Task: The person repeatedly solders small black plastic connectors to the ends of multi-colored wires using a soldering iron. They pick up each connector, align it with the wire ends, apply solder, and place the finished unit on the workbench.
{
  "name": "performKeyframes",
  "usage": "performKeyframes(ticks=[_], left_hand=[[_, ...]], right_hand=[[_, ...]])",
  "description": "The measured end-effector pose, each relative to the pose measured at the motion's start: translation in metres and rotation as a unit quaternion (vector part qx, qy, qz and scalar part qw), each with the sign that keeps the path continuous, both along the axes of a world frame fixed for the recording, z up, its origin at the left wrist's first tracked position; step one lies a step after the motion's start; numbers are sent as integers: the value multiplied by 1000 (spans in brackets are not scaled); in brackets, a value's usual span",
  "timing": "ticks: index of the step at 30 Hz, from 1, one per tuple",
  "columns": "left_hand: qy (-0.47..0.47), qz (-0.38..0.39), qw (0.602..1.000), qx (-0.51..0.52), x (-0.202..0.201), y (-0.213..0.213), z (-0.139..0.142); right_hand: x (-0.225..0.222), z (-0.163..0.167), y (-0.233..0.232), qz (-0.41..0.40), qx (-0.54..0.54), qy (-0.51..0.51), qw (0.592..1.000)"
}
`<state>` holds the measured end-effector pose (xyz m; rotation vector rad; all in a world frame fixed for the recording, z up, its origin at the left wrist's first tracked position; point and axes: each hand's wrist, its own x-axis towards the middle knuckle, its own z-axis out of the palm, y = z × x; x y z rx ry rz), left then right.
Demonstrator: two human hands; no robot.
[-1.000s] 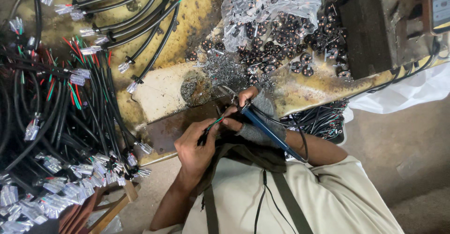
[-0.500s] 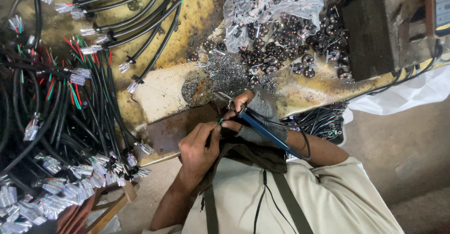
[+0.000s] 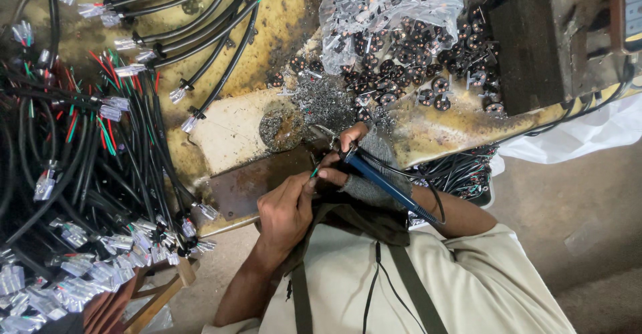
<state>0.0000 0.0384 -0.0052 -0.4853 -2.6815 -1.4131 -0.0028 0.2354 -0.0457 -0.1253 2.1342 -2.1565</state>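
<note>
Gripping a blue soldering iron (image 3: 381, 181), right hand (image 3: 348, 157) meets left hand (image 3: 286, 208).

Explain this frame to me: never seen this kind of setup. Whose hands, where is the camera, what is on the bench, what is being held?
There is no machine here: a person works with bare hands, and the single picture comes from a camera worn on their head, looking down over their chest.

The right hand holds a blue-handled soldering iron, tip towards the bench. The left hand pinches a thin green wire close to that tip.

The yellowish, stained workbench carries a heap of black cables with clear plastic connectors on the left, a pile of small dark round parts partly under a clear plastic bag at the top, and a round grey patch of metal scraps near the hands. What the wire is joined to is hidden by the fingers.
</note>
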Motion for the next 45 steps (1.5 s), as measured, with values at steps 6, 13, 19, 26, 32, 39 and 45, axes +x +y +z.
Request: performKeyframes(ticks=[6, 13, 19, 26, 32, 39, 45], left_hand=[[-50, 87, 991, 86, 0, 6, 1], [-58, -5, 997, 53, -8, -2, 9], [-123, -13, 990, 69, -12, -5, 15], [-165, -15, 986, 38, -15, -8, 23], [-104, 16, 993, 58, -13, -5, 17], [-122, -12, 990, 62, -9, -5, 17], [-122, 35, 990, 68, -11, -1, 15]], right_hand=[[-1, -3, 0, 4, 115, 77, 990], [1, -3, -2, -33, 52, 51, 997], [2, -4, 1, 8, -48, 0, 999], [1, -17, 0, -4, 153, 111, 982], [2, -6, 1, 24, -60, -6, 998], [-10, 13, 8, 37, 323, 192, 926], [-4, 10, 2, 0, -24, -63, 998]])
